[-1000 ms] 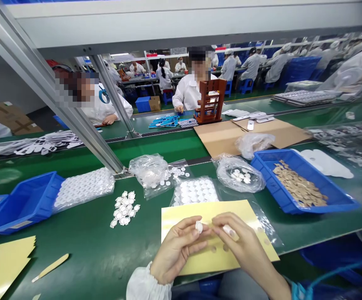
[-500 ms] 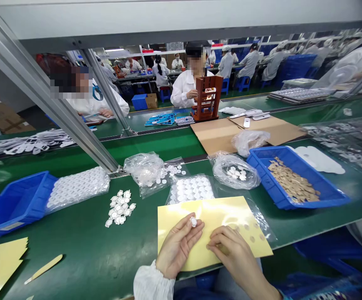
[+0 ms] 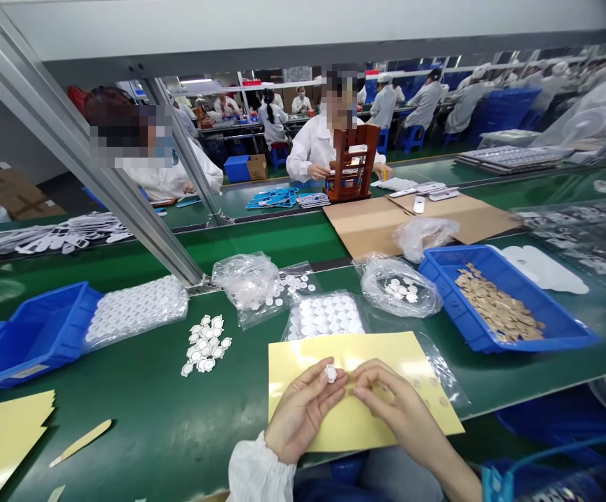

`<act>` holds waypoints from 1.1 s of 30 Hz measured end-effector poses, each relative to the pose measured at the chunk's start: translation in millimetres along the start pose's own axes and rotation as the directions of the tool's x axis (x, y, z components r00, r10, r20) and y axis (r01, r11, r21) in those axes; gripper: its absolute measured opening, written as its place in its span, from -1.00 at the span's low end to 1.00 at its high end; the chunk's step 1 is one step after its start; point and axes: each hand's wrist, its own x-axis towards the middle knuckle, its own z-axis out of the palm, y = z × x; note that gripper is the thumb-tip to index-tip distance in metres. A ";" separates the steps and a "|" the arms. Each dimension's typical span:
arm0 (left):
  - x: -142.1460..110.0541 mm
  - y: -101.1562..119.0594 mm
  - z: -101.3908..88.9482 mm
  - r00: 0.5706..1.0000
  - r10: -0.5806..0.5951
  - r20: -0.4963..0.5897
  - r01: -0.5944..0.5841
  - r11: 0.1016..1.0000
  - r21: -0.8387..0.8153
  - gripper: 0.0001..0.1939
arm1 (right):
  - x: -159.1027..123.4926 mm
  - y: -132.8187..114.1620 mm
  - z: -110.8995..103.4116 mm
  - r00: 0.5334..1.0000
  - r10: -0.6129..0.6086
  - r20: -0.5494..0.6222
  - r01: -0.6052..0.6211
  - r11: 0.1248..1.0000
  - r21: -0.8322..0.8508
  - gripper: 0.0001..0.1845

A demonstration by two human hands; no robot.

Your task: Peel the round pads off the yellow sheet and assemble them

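Observation:
My left hand [image 3: 303, 411] pinches a small round white disc with a dark ring [image 3: 331, 374] between thumb and fingers. Just to its right, the fingertips of my right hand [image 3: 394, 401] are pressed together; whatever they hold, if anything, is too small to make out. Both hands are above a yellow sheet [image 3: 307, 352], which has several faint round stickers [image 3: 441, 383] on its right part. A loose pile of similar white ringed discs [image 3: 207, 344] lies on the green table [image 3: 161, 432] to the left.
Beyond the sheet lie bagged white discs [image 3: 328, 314] and clear plastic bags [image 3: 245, 275]. A blue bin [image 3: 454, 317] of tan pieces stands right, another blue bin [image 3: 35, 341] left. A yellow-handled blade [image 3: 83, 443] lies front left. A metal post [image 3: 171, 244] rises behind; co-workers sit opposite.
My right hand has moved left and up, bringing its fingertips close to the disc in my left hand. The left hand keeps its hold. The view has shifted slightly.

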 end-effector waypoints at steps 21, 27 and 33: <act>1.9 1.1 -1.9 0.999 -0.011 0.045 0.009 0.999 0.046 -0.68 | 27.5 0.7 19.7 0.998 0.061 0.022 -0.064 0.972 0.225 -0.75; 2.2 0.1 -1.9 0.999 -0.006 0.031 0.004 0.998 0.061 -0.69 | 27.1 1.5 20.5 0.999 0.052 0.014 -0.054 0.973 0.226 -0.78; 3.1 0.3 -2.2 0.999 -0.007 0.038 0.004 0.997 0.071 -0.69 | 27.3 1.2 20.0 0.999 0.043 0.014 -0.046 0.973 0.224 -0.77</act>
